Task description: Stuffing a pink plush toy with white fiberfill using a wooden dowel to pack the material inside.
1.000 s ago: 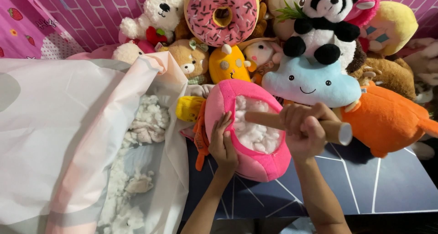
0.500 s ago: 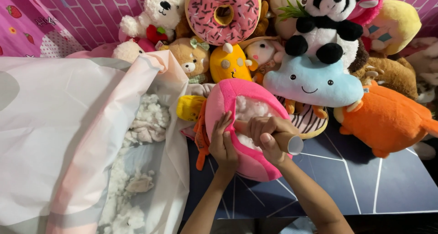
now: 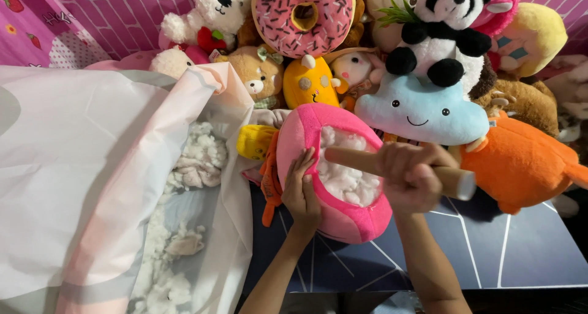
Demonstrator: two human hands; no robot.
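The left hand [image 3: 301, 194] is cupping the open edge of the pink plush shell [image 3: 334, 167], fingers spread flat against it. The right hand [image 3: 409, 176] is gripping a wooden stick [image 3: 392, 166], fingers closed tight around it. Packing well probably means bracing the rim while pushing fibre evenly. The shell is lying on the dark mat [image 3: 490, 253] near its far edge, white stuffing [image 3: 346, 173] showing inside.

We see both forearms bare, reaching up from below. Our left hand [image 3: 301, 191] lies flat, fingers spread and pointing upward. Our right hand [image 3: 411, 176] is fisted, knuckles up, wrist bent slightly inward.
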